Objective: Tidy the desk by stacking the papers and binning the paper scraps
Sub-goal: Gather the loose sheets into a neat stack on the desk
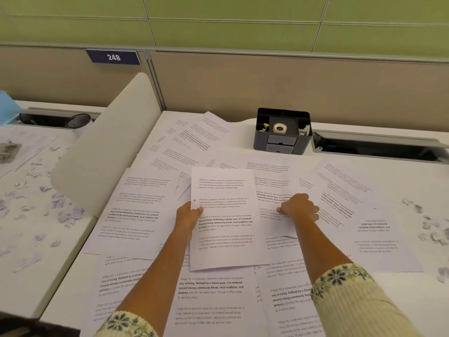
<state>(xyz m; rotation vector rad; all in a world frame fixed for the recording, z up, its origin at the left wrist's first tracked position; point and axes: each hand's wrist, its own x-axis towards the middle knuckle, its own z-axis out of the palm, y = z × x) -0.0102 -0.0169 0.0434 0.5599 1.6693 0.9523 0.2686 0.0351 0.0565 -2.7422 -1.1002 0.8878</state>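
Note:
Several printed white sheets [136, 215] lie scattered and overlapping across the white desk [243, 132]. My left hand [188, 216] holds one printed sheet [226, 227] by its left edge, thumb on top, raised slightly over the others. My right hand [300, 207] has its fingers curled and pinches the edge of a sheet [274, 215] lying on the desk just right of the held one. Small paper scraps [432, 229] lie at the desk's right edge. No bin is in view.
A black desk organiser [283, 131] with a tape roll stands at the back. A curved beige divider [107, 152] separates the neighbouring desk on the left, which is strewn with more scraps [60, 207]. An open cable tray [379, 147] runs along the back right.

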